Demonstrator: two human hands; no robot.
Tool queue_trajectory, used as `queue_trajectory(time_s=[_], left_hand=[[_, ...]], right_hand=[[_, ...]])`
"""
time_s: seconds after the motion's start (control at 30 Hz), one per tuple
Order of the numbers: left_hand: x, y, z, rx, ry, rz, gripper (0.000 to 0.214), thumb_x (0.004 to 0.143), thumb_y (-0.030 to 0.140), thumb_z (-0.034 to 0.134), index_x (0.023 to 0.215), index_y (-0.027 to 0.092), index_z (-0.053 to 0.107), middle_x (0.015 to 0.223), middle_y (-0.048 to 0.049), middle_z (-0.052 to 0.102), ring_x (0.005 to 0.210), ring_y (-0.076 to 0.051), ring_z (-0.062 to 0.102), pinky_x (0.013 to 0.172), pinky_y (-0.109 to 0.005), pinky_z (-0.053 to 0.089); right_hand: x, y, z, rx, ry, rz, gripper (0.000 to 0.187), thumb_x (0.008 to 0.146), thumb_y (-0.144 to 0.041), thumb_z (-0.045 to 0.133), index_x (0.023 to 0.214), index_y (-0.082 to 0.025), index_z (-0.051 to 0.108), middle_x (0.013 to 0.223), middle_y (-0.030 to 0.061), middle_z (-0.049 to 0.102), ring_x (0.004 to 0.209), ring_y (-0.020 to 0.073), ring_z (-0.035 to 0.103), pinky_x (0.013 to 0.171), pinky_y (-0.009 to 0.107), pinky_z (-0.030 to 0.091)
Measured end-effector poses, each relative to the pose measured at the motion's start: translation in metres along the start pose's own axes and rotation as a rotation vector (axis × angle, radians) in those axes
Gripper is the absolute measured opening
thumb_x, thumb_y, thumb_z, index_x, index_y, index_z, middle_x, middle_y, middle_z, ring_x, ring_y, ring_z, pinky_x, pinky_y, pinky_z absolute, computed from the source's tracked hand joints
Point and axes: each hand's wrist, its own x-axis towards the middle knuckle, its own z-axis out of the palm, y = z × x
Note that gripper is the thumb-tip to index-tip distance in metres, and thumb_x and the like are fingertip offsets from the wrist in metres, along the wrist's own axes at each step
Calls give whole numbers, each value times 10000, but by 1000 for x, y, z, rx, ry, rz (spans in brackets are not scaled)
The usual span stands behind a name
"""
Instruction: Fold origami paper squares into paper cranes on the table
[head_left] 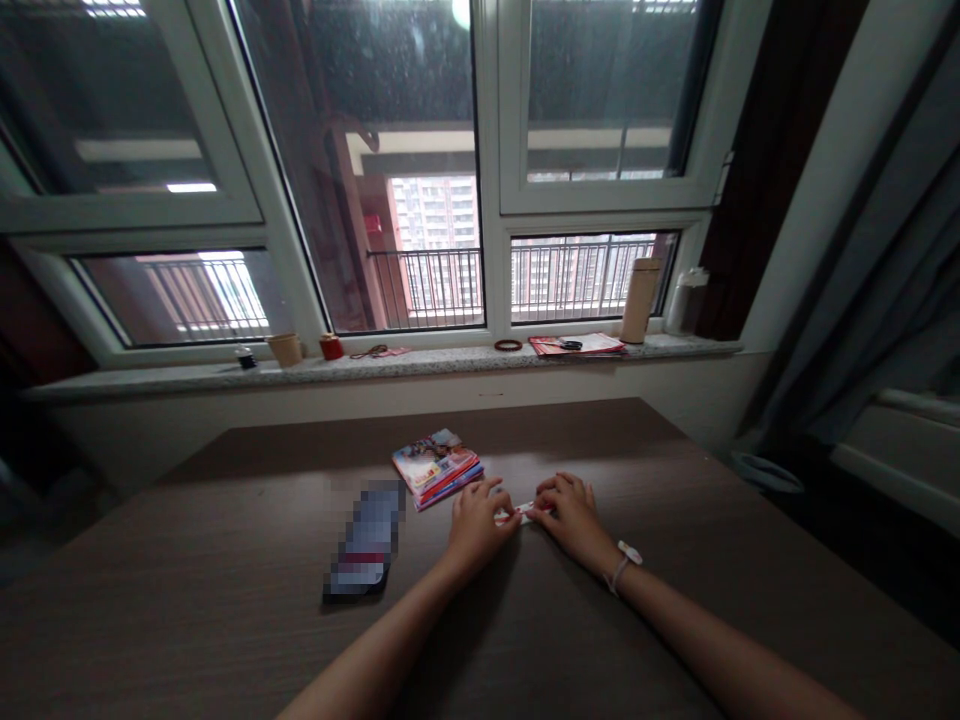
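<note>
- One left hand (482, 522), one right hand (568, 515), fingertips pinched, both holding one small white-and-red strip (525, 514) on or just above the wood-grained table (225, 540).
- One glossy, rectangular stack (436, 466) beside the left hand.
- One flat, oblong phone (366, 540).

Paper strip (524, 514) — right of phone (364, 540).
</note>
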Motion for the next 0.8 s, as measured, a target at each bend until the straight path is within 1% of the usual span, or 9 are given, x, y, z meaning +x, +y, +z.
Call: queue_trajectory(time_s=[0.27,0.5,0.7,0.8], left_hand=[[0,-1,1,-2,3,4,106,782,366,648,811,271,684,1336,11,540,1225,-247,419,1028,-417,308],[-1,1,2,5,9,-1,113,776,366,656,833,270,678,1269,-9,568,1215,-241,426,1020,-403,317],[-1,2,1,0,0,2,126,783,373,649,853,271,674,1267,-18,557,1222,-237,420,1033,-401,297],[-2,1,1,-4,-3,10,117,787,362,646,857,271,669,1258,-20,558,1223,-235,420,1035,-398,291]], right_hand=[[0,-3,-1,-11,10,6,255,856,-445,563,760,-257,705,1102,43,624,1230,297,364,1063,571,157],[0,-5,-2,-13,18,6,250,836,-446,586,726,-254,702,1087,43,626,1193,288,393,1053,544,198],[-1,-4,0,-13,19,0,281,858,-460,547,759,-244,697,1105,57,617,1215,303,373,1063,593,140],[-2,-2,1,2,26,-5,277,861,-461,546,773,-246,696,1109,50,616,1214,299,377,1069,587,138]])
